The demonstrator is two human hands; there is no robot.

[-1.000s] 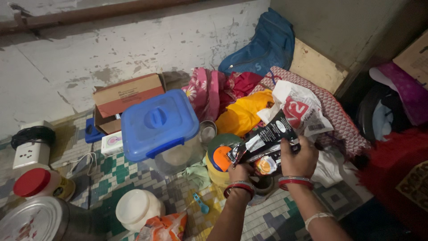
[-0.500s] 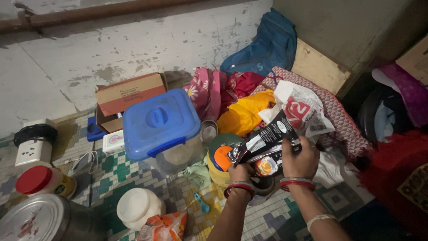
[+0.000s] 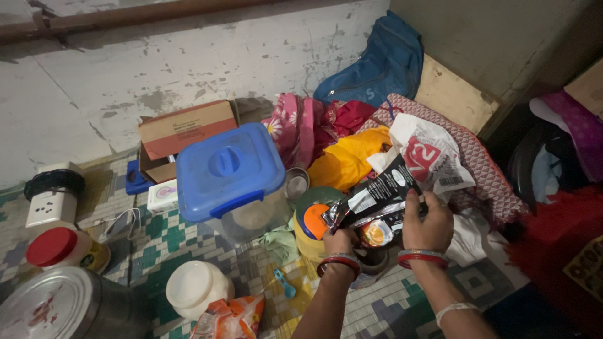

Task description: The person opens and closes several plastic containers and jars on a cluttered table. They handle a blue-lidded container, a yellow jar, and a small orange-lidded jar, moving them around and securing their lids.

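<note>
Both hands hold a black foil packet (image 3: 377, 194) up over the tiled floor (image 3: 157, 242), the packet slanting from lower left to upper right. The left hand (image 3: 341, 242) has its fingers clenched on the packet's lower, crinkled silver end, while the right hand (image 3: 429, 223) grips the upper part, its fingers curled over the edge near the top corner. Both wrists wear red bangles. Just below the packet, between the two hands, an orange round patch shows on a second dark pack (image 3: 379, 232); I cannot tell which hand bears it. Right behind the left hand stands a yellow jar with an orange and blue lid (image 3: 311, 223). Further left sits a clear storage box with a blue lid (image 3: 226, 169), and behind that a brown cardboard box (image 3: 185, 129) against the peeling wall. A white plastic bag with a red patch (image 3: 427, 157) lies just behind the packet on a heap of cloth, beside a yellow cloth (image 3: 345, 163). Near the bottom left stand a white tub (image 3: 195, 289), a red-lidded jar (image 3: 59, 248) and a steel pot (image 3: 56, 307)
</note>
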